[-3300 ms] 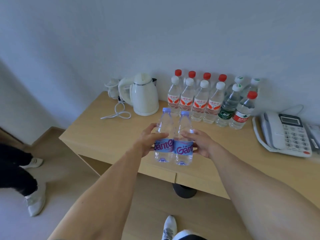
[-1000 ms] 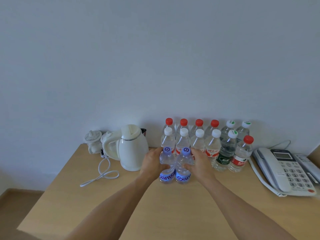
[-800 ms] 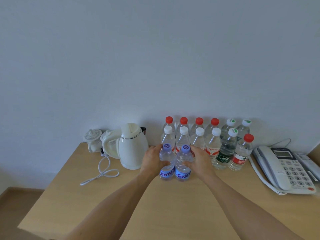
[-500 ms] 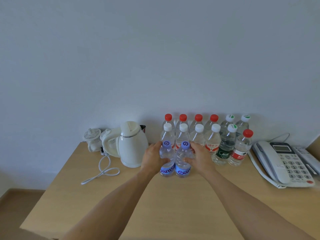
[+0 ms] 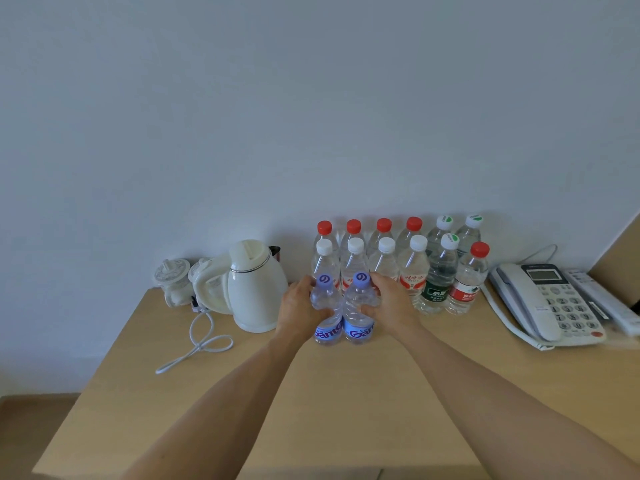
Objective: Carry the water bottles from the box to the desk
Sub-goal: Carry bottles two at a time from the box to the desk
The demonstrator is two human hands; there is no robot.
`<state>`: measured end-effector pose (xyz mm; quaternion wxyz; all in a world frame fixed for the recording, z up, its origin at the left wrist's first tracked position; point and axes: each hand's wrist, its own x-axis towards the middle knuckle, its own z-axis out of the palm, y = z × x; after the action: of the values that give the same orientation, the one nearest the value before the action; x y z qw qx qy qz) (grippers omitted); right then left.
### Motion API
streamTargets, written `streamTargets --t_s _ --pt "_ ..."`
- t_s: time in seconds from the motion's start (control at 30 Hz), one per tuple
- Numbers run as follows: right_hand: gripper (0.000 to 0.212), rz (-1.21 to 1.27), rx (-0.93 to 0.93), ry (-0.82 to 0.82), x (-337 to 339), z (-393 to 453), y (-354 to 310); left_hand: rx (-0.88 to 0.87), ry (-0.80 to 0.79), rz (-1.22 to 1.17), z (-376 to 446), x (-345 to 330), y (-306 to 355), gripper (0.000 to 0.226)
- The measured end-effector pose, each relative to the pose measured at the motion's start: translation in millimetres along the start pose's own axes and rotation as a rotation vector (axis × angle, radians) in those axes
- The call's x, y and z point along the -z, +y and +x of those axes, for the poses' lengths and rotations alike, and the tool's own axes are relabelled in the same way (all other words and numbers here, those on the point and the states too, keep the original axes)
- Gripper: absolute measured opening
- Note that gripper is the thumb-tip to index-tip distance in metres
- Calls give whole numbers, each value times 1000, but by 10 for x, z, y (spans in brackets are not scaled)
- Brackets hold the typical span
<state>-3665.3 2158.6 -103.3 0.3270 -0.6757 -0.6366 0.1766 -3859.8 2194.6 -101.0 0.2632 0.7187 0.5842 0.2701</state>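
Bottles down on the desk [image 5: 346,403] now: two purple-capped ones, the left purple bottle [image 5: 325,311] and the right purple bottle [image 5: 360,311], standing upright and touching each other, just in front of the bottle rows [image 5: 398,265] against the wall. A few seconds back, carried in the air short of the desk edge; half a second back, almost at this spot. Now at rest, bases apparently on the wood, tucked close behind the white-capped front row. Reads as the set-down all but finished, with only the release left before another trip to the box, which is out of view.

Left hand [image 5: 299,311] wrapped round the left purple bottle from its outer side, thumb across the front above the label. Right hand [image 5: 389,306] mirrored on the right purple bottle, thumb pressed to its front, fingers curled behind. Both grasping, neither let go yet. Both forearms stretched forward from the near desk edge, converging on the pair, wrists level.

Kettle [image 5: 254,289] just left of the pair, its cord [image 5: 197,344] looped on the desk in front and left of it. Telephone [image 5: 550,303] well to the right of the bottle rows.
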Motion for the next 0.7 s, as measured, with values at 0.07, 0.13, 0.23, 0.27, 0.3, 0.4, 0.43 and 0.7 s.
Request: streamTargets --t_s 0.07,0.13,0.23,0.27,0.3,0.4,0.43,0.7 --pt "51 -4 -14 1 -3 -16 -4 4 -8 -2 -15 0 6 53" --pt "52 -3 -24 2 -6 -27 -10 9 -24 4 -24 8 11 55" --pt "53 -9 -43 11 -10 -29 -25 1 -46 10 -33 29 17 62" --pt "54 -15 -55 17 -10 -29 -30 -2 -54 17 -35 38 14 64" --pt "55 -17 -68 20 -8 -29 -34 -3 -62 23 -39 47 12 65" --pt "62 -32 -98 31 33 -53 -58 -12 -79 58 -52 95 -9 62" --pt "64 -42 -111 35 58 -72 -68 -19 -80 76 -44 116 -24 60" --pt "54 -131 -266 124 351 -359 -14 -31 -10 75 157 430 -18 50"
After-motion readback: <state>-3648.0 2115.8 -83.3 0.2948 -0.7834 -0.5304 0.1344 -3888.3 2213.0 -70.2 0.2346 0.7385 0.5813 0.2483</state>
